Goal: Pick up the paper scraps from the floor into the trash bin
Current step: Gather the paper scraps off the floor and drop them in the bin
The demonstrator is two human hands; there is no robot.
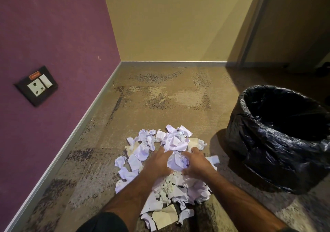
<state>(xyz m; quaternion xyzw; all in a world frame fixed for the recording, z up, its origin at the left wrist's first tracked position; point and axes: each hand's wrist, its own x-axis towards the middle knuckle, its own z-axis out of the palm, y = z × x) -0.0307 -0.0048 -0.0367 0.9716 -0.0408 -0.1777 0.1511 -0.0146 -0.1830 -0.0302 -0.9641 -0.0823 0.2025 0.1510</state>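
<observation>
- Nearest the viewer, behind both wrists, lie a flat cream-coloured torn sheet of paper (165, 217) and small white crumpled bits on the mottled tan and brown carpet floor (89, 187).
- The heap of white and pale lilac crumpled paper scraps (141, 151) spreads under and around both hands, reaching left of the left hand, beyond the fingertips, and back along the forearms.
- The left hand (158, 163) rests palm down on the heap, its fingers pressed against the left side of a crumpled lilac wad of paper (176, 163).
- The right hand (197, 162) rests palm down on the other side of that wad, fingers curved in toward it, so the wad sits squeezed between the two hands; whether either hand truly curls round it cannot be told.
- To the right of the right hand, near but apart from the heap, stands a round trash bin lined with a crinkled black plastic bag (264, 142), its mouth open and dark inside.
- Far to the left of the left hand, a dark-framed wall socket with a white switch (36, 86) sits on the purple wall (53, 35).
- Beyond the fingertips the carpet runs to a grey skirting board (169, 63) under a yellow wall (178, 17).
</observation>
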